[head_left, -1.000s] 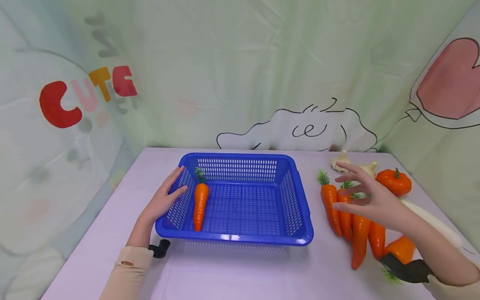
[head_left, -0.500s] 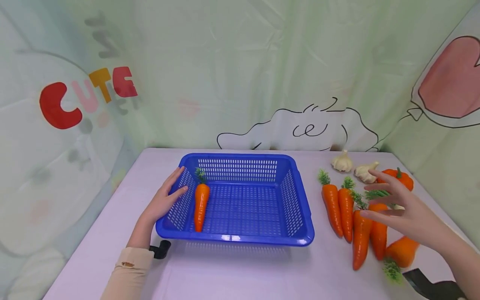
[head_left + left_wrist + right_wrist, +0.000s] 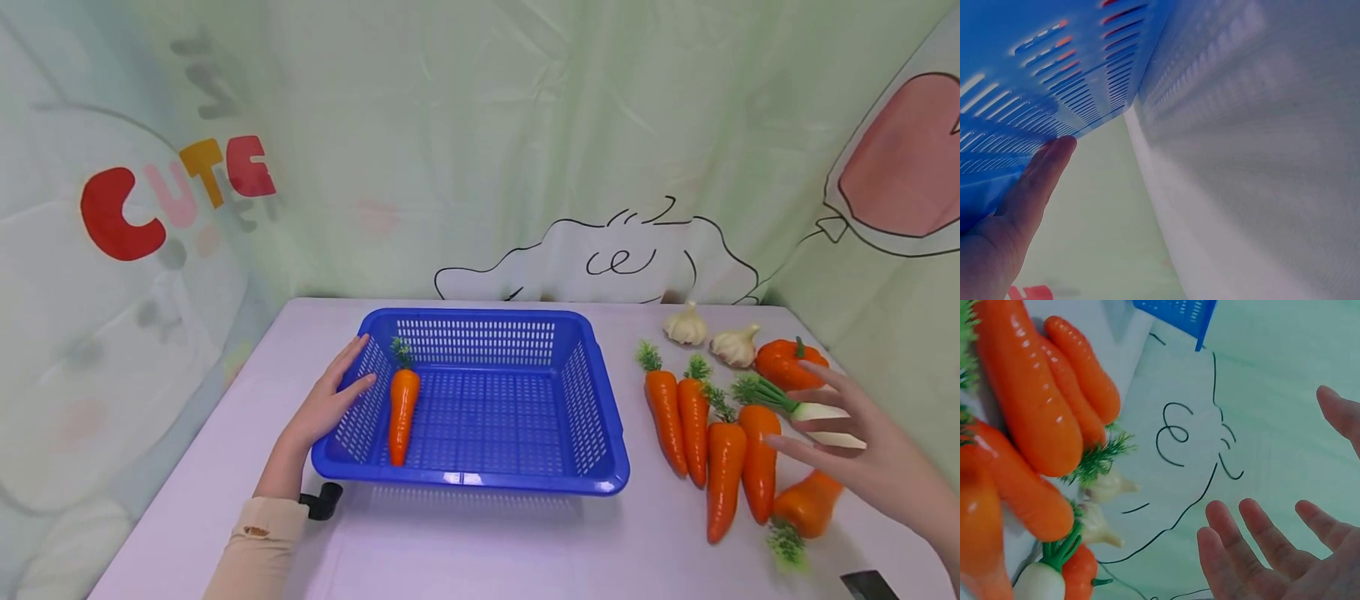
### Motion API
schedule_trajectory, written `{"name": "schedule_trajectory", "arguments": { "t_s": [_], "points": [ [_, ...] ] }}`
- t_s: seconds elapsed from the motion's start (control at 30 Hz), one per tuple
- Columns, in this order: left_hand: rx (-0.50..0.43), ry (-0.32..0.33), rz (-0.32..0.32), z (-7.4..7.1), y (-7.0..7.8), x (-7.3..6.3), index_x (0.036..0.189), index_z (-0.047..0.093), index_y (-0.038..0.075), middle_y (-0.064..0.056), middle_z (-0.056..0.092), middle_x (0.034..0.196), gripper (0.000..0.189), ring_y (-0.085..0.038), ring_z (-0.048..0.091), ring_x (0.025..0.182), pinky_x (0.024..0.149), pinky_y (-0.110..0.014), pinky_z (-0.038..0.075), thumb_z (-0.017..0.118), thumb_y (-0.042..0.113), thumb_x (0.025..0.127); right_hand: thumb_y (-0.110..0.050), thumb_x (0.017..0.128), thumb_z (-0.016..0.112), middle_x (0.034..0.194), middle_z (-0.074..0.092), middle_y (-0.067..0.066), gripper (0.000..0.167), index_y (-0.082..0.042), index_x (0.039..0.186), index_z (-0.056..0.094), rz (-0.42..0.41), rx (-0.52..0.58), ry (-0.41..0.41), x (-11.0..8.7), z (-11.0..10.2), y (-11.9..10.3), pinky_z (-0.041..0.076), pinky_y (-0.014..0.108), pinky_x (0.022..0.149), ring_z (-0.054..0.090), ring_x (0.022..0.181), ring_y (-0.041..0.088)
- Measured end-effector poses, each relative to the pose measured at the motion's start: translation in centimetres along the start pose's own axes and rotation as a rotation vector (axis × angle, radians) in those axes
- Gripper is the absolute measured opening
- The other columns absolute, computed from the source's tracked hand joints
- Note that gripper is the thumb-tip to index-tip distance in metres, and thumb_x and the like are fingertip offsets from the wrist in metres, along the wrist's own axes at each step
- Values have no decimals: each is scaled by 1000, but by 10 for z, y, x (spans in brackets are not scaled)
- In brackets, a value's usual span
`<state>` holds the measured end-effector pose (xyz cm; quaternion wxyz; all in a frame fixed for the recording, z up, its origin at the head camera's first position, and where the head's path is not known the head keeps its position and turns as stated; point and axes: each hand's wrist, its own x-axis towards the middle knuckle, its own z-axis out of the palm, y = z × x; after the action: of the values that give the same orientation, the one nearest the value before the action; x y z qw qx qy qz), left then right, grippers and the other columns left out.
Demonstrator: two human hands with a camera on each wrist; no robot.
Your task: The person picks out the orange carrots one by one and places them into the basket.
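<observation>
My left hand (image 3: 330, 404) rests on the left side of a blue perforated basket (image 3: 480, 482), its fingers extended along the wall. In the left wrist view, the fingers (image 3: 1041, 178) lie straight against the basket's slotted side. One orange carrot (image 3: 402, 417) with a green top lies inside, near that left wall. At the right, my right hand (image 3: 870, 437) hovers with spread, slightly bent fingers and holds nothing. Beneath and beside it lie a white radish (image 3: 819, 412) with green stalks, partly hidden, and several carrots (image 3: 725, 479). The right wrist view shows its fingers apart from the vegetables.
Two garlic bulbs (image 3: 735, 346) and an orange pumpkin (image 3: 787, 363) sit behind the carrots. A thick orange carrot (image 3: 808, 504) points its leafy top toward the front. A printed curtain (image 3: 480, 167) hangs behind the pale tabletop (image 3: 465, 550).
My right hand has moved rightward from above the carrots, fingers still spread, uncovering the garlic, pumpkin and radish stalks. The left hand, basket and carrot inside have stayed in place.
</observation>
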<state>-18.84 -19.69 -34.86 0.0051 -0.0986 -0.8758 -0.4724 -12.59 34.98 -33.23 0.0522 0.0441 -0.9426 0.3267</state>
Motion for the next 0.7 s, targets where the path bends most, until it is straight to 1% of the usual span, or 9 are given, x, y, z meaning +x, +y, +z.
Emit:
{"name": "schedule_trajectory", "arguments": {
  "t_s": [0.03,0.13,0.27,0.33,0.43,0.53,0.63,0.67,0.7],
  "points": [
    [0,-1,3,0,-1,0,146,17,7,-19,8,151,60,-40,9,136,101,-65,11,47,16,95,-21,82,69,120,37,33,92,-6,146,4,16,0,-1,-1,0,3,53,44,57,53,86,42],
    [-5,0,3,1,-15,5,147,17,12,-17,8,151,61,-39,8,136,101,-66,11,48,19,95,-22,84,68,119,36,35,92,-3,145,2,54,-2,1,-3,0,10,54,42,57,53,85,43],
    [-1,7,-1,4,-36,13,147,18,22,-9,9,153,62,-34,9,138,102,-65,13,50,26,94,-22,84,67,117,37,38,92,3,144,2,80,-21,16,-6,0,16,53,46,58,53,83,45],
    [6,9,-1,4,-40,14,147,18,24,-8,9,153,63,-33,9,138,102,-64,13,50,28,94,-23,84,67,117,36,39,92,5,143,3,100,-34,17,-7,1,18,51,52,60,51,85,49],
    [0,10,-2,4,-37,13,147,18,23,-8,9,153,62,-33,9,138,102,-64,13,49,27,94,-26,84,66,118,33,41,91,8,142,4,139,-47,10,-8,2,23,49,57,63,46,89,53],
    [-4,5,-5,3,-23,8,147,18,15,-14,9,152,61,-37,9,137,101,-65,12,49,21,94,-30,85,64,119,30,42,91,9,141,5,180,-64,-10,-9,5,29,50,56,63,43,92,55],
    [-17,4,-6,2,-13,4,147,18,10,-17,9,151,61,-39,8,136,101,-66,12,48,17,94,-36,86,62,121,26,42,92,10,140,4,216,-89,-58,-10,7,37,51,55,60,39,94,57],
    [-14,3,-7,2,-12,4,147,18,10,-17,9,151,61,-39,9,136,101,-66,12,48,17,94,-37,86,61,121,26,43,92,11,140,4,222,-99,-70,-10,8,39,51,54,59,38,94,57],
    [-12,4,-6,2,-15,6,147,18,12,-16,9,152,61,-39,9,136,101,-65,12,48,19,94,-38,86,61,122,25,43,93,11,139,3,233,-103,-87,-10,9,42,51,54,59,37,95,58]
  ]
}}
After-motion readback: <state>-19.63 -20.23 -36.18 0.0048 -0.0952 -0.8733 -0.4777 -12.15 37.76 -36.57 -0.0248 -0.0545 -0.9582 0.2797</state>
